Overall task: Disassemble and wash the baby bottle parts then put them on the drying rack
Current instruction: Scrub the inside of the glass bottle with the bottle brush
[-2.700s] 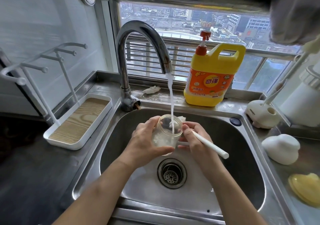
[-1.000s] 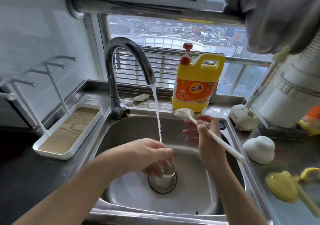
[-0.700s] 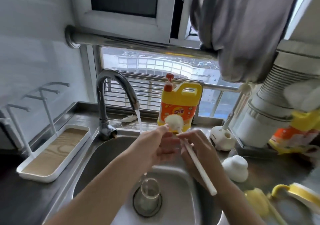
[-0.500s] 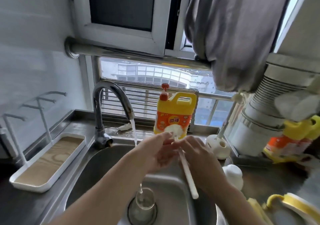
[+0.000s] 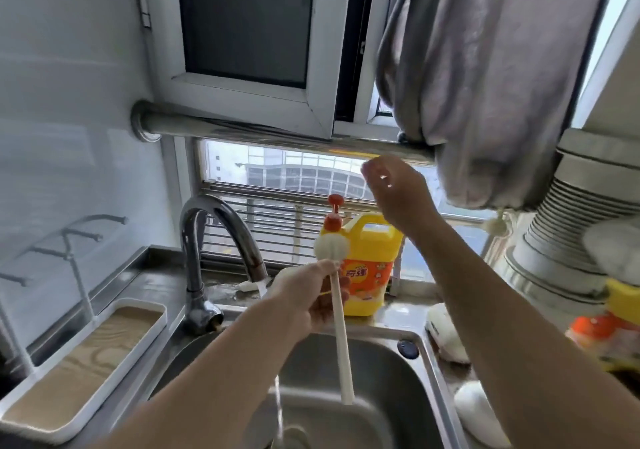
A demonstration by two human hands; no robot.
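From the head view, a steel sink point(image 5: 429, 372) fills the lower middle, with one curved tap point(image 5: 221, 241) rising at its back left corner and a thin stream of water point(image 5: 278, 403) falling into the basin. At the very bottom edge, under that stream, a pale blurred shape sits low in the basin; it cannot be made out clearly.

The left hand point(image 5: 311, 296) is raised above the sink's back rim, fingers closed around the upper part of one bottle brush point(image 5: 341, 338). The brush stands nearly upright: its long axis runs top to bottom, the white sponge head point(image 5: 331, 248) pointing up and the pale handle hanging down over the basin, tilted slightly right at the bottom. The right hand point(image 5: 398, 192) is lifted higher, near the steel rail point(image 5: 259, 133) below the window, fingers curled loosely with thumb and fingertips close together; whether it pinches anything cannot be told.

Directly behind the brush head, on the sink's back ledge, stands one yellow detergent jug point(image 5: 374, 268) with a red pump. A drying rack point(image 5: 79, 362) with a wood-look tray and thin white pegs sits on the counter at the sink's left edge. A grey cloth point(image 5: 485, 68) hangs from the rail at upper right. White rounded items point(image 5: 474, 410) lie along the sink's right edge.
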